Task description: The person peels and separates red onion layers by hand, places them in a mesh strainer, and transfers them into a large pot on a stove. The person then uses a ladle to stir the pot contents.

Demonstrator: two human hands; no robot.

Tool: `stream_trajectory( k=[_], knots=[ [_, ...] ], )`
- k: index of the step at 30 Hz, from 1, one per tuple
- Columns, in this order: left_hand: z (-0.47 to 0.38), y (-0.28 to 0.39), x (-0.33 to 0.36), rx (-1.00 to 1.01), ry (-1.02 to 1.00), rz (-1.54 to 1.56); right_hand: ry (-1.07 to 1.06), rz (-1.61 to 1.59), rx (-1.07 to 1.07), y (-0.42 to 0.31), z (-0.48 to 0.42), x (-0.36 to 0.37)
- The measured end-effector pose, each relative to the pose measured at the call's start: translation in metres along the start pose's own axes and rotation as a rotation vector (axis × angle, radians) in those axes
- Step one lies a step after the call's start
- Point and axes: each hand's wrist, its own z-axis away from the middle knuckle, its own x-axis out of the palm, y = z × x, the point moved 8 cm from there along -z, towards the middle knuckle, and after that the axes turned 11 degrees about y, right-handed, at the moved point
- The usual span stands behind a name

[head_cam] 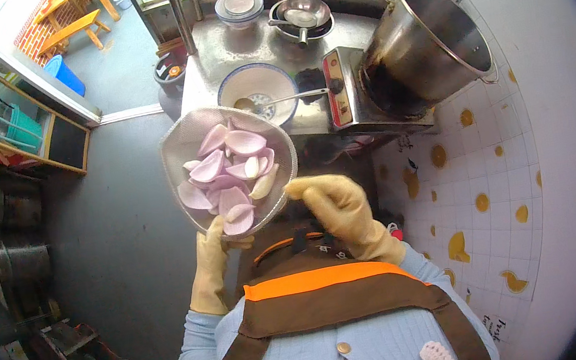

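Note:
Both my hands wear pale yellow rubber gloves. My left hand (213,265) grips the near rim of a wire-mesh strainer basket (174,168), thumb over the edge and fingers beneath. Inside lie several pale purple onion layers (246,142), apparently peeled and separated, with a few whiter pieces (265,182) among them. At the basket's right rim is my right hand (334,212), its fingers bent and their tips on the mesh edge. The basket is held up in front of me, tilted so its contents show, and partly covers a white bowl behind it.
On the steel counter (208,45) stand a blue-rimmed bowl (257,82) with a ladle (303,95), stacked bowls (240,7) and nested metal pans (301,15). A tall scorched stockpot (413,52) sits on a stove (344,86) at right. A gas cylinder (171,77) stands left of the counter.

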Motion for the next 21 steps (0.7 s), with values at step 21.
stream_trajectory(
  k=[21],
  knots=[
    [-0.016,0.011,-0.002,0.097,0.26,0.144,0.346,-0.068,0.711,0.362,-0.19,-0.028]
  ],
)
